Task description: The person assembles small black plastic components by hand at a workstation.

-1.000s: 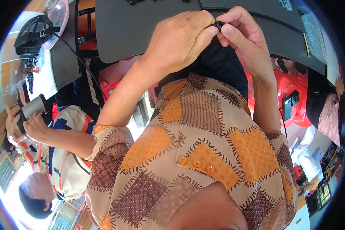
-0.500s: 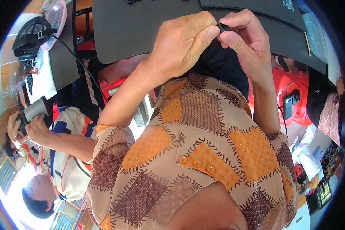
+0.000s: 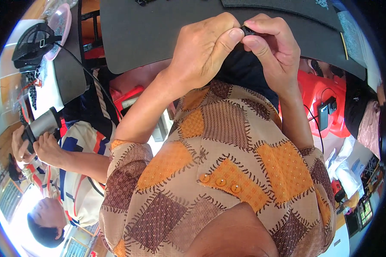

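Note:
Close together over the near edge of the dark table (image 3: pixel 137 43), my two hands meet at a small black piece (image 3: pixel 248 31). Its exact kind cannot be made out, as the fingers cover most of it. My right hand (image 3: pixel 276 49) pinches it between thumb and fingertips. Curled into a loose fist, my left hand (image 3: pixel 208 47) has its thumb and forefinger pressed at the piece's left end. Whatever else lies inside the left fist is hidden.
A dark pad (image 3: pixel 287 21) and a thin stick (image 3: pixel 344 46) lie at the table's right. Left are a pink bowl (image 3: pixel 63 25) and a black mesh item (image 3: pixel 32 47) with a cable. A co-worker (image 3: pixel 81 162) holds a grey cylinder (image 3: pixel 45 124). A black device (image 3: pixel 324 118) rests on red plastic.
Both hands stay together, and the black piece has turned slightly between the fingers. The view has shifted a little. The co-worker's hands and grey cylinder have moved slightly.

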Demonstrator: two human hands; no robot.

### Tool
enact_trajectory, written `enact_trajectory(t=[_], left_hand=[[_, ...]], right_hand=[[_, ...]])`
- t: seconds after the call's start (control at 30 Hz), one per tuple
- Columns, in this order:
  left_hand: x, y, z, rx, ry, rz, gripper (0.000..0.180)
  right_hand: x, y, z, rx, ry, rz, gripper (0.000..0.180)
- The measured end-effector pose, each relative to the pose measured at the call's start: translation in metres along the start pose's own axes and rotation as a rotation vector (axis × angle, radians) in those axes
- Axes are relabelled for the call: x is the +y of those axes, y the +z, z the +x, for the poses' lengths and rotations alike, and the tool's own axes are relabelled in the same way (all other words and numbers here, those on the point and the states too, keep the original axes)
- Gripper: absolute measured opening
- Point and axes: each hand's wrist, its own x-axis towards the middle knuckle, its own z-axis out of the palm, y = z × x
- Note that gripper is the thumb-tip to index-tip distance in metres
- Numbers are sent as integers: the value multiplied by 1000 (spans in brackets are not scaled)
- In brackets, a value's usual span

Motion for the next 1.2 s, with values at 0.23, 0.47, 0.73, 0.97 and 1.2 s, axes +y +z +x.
enact_trajectory(t=[0.23,0.47,0.73,0.97,1.2], left_hand=[[-10,1,0,47,65,-31,30],[-10,-6,8,-45,119,36,33],[-14,-11,16,-112,-61,-85,34],[-22,-2,14,85,-324,-445,19],[-27,3,10,175,-260,-755,17]], right_hand=[[2,-1,7,-53,-75,12,25],[1,-12,11,-124,-53,-49,24],[9,-12,13,-34,105,48,24],[10,-5,16,59,186,64,24],[4,-2,24,85,67,60,23]])
